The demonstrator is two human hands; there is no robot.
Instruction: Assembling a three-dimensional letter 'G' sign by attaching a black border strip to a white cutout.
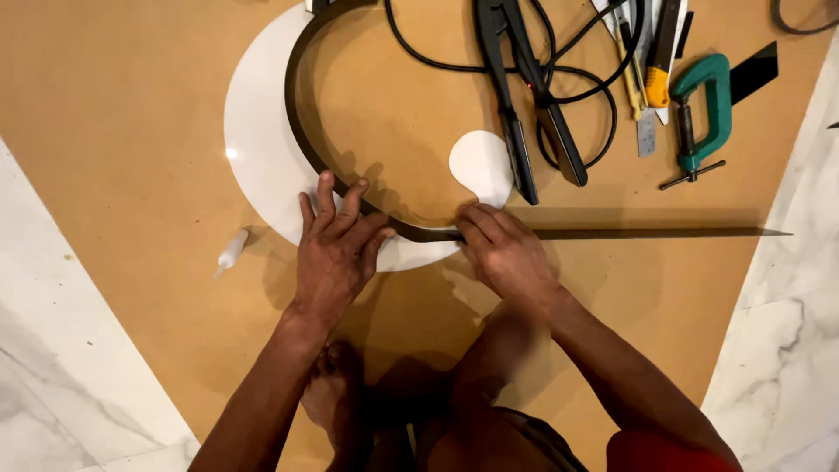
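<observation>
A white curved acrylic shape (253, 131) lies flat on a brown board (114, 105). A dark thin strip (301, 131) stands on edge along its inner curve and runs off straight to the right (664, 232). My left hand (336, 249) presses flat on the white shape, its fingertips against the strip's bend. My right hand (502, 249) pinches the strip where the curve turns straight, beside the white rounded end (481, 162).
A black long-jawed heating tool (524, 114) with a black cable (419, 48) lies at the top. A green C-clamp (699, 109), a yellow utility knife (660, 65) and a small white glue tube (232, 251) are nearby. Marble floor (778, 350) flanks the board.
</observation>
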